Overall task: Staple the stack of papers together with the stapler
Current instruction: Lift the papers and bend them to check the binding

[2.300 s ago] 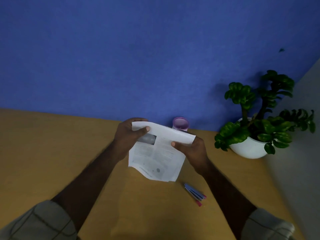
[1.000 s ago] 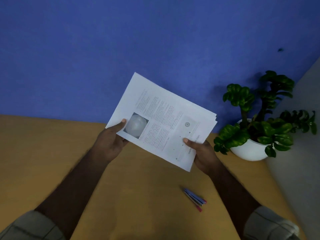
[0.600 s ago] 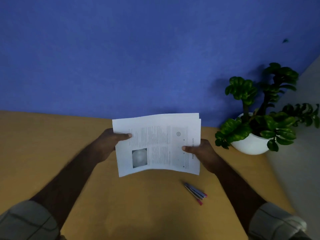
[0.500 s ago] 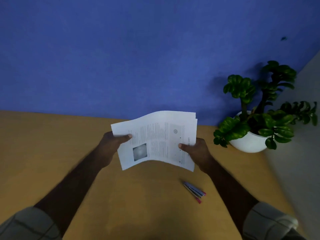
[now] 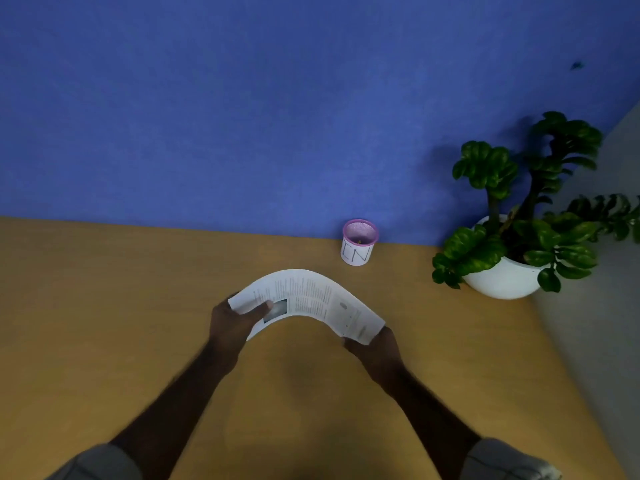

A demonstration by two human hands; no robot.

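A stack of printed white papers (image 5: 308,299) arches upward above the wooden table (image 5: 104,306). My left hand (image 5: 232,323) grips its left end with the thumb on top. My right hand (image 5: 375,344) grips its right end from below. The sheets bow in the middle, with both ends lower. No stapler shows in this frame; the spot where the blue and pink object lay is behind my right arm.
A pink-rimmed mesh cup (image 5: 358,242) with a paper label stands at the back by the blue wall (image 5: 277,98). A white bowl planter with a green plant (image 5: 512,244) sits at the back right. A grey surface (image 5: 606,323) borders the table's right edge.
The papers have come down from chest height to just above the table and now bend into an arch. The cup behind them has come into sight. The blue and pink object is no longer visible.
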